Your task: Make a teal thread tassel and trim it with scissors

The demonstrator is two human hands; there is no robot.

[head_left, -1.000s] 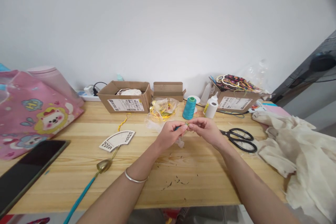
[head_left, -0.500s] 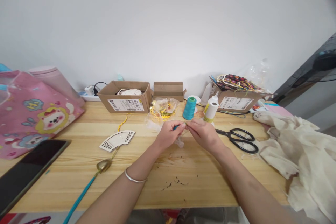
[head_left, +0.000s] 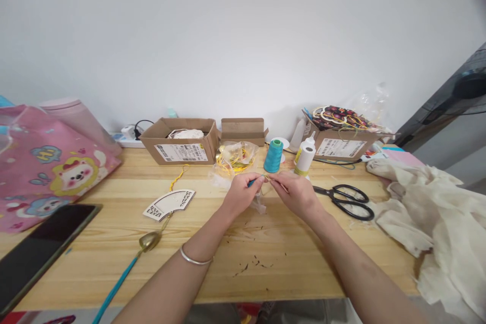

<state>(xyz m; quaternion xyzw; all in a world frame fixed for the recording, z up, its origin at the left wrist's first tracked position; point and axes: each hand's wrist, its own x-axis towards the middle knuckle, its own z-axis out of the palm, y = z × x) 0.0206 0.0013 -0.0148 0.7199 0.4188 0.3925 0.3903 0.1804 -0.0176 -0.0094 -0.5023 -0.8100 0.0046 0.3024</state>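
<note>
My left hand [head_left: 242, 195] is closed in a pinch on a bit of teal thread [head_left: 251, 183]. Thumb to thumb with it, my right hand [head_left: 294, 193] pinches a thin yellowish cord [head_left: 267, 177] that shows between the fingertips. Just behind the hands stands a cone of teal thread [head_left: 274, 157]. A crumpled clear bag [head_left: 236, 157] of yellow cords lies behind my left hand. On the left rests a pale fan-shaped piece [head_left: 170, 203] strung to a brass-coloured cap [head_left: 149, 240] with a teal tassel [head_left: 116, 291].
Black-handled scissors [head_left: 347, 202] lie right of my hands, near a cream cloth [head_left: 451, 233]. White bottles [head_left: 305, 159] and cardboard boxes [head_left: 182, 154] line the wall. A phone [head_left: 41, 253] and a pink bag [head_left: 56, 162] occupy the left side. Dark scraps [head_left: 254, 263] dot the front.
My fingertips have drawn slightly apart, and more of the yellowish cord shows between them. Both hands keep their pinch. The things on the table have stayed in place.
</note>
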